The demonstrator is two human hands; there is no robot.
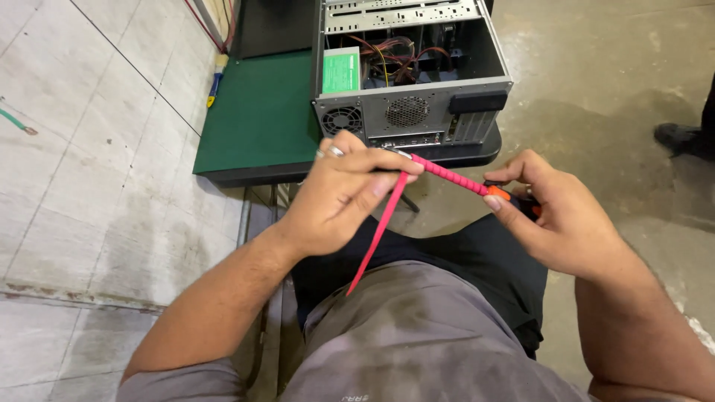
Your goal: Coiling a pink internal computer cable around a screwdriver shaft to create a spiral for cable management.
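Over your lap, at 6 o'clock from the open computer case [411,71], your left hand [339,197] pinches a red flat cable [380,234] while your right hand [558,219] clamps its orange-ended connector [497,193]; keep it taut, untwisted.
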